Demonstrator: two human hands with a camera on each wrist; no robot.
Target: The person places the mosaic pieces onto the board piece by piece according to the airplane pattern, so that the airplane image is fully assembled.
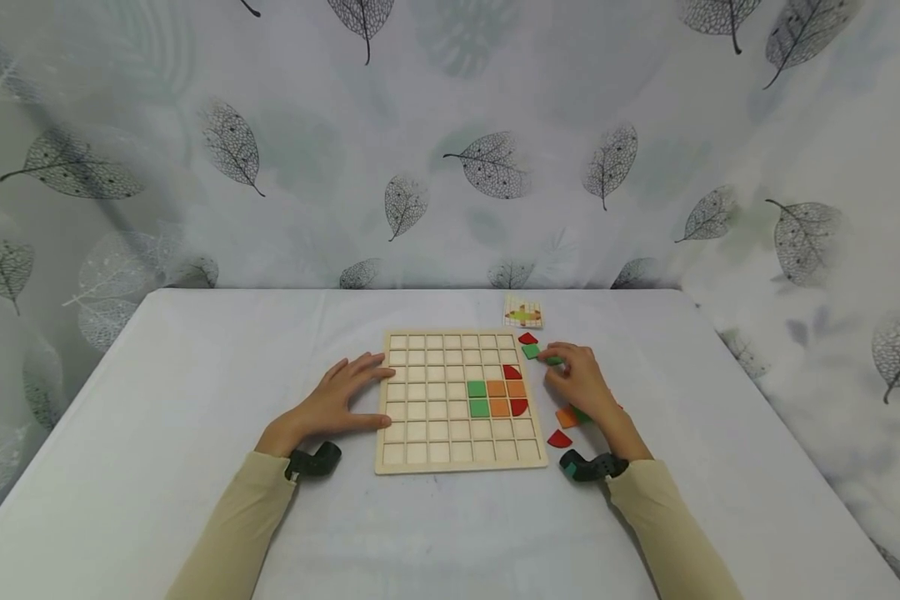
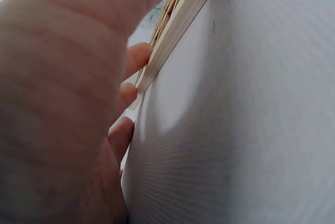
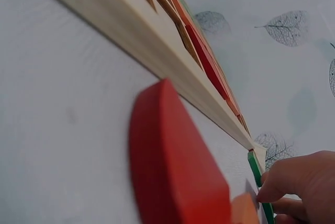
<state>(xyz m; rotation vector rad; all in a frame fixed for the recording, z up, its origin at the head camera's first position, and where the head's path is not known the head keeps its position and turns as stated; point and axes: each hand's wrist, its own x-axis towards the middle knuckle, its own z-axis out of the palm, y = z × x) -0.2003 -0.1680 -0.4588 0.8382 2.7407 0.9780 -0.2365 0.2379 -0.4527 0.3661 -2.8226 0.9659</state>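
At the left edge of a wooden grid board (image 1: 416, 454), my left hand (image 1: 333, 400) rests with fingers spread, thumb and fingertips at the frame. The board's pale side (image 2: 172, 41) shows beside the fingers in the left wrist view. Off the board's upper right side, my right hand (image 1: 581, 379) has bent fingers around a green tile (image 1: 555, 360), partly hidden by them. In the right wrist view the fingertips (image 3: 267, 187) are at the green piece's edge. Just left of them lies a green square (image 1: 531, 352), below a red quarter-round piece (image 1: 527, 338).
Green, orange and red pieces (image 1: 518, 407) fill several cells at the board's right. A pattern card (image 1: 523, 314) lies behind it. An orange tile (image 1: 567, 417) and a red piece (image 1: 559, 439) lie near my right wrist. A leaf-print cloth (image 1: 292, 225) hangs behind the table.
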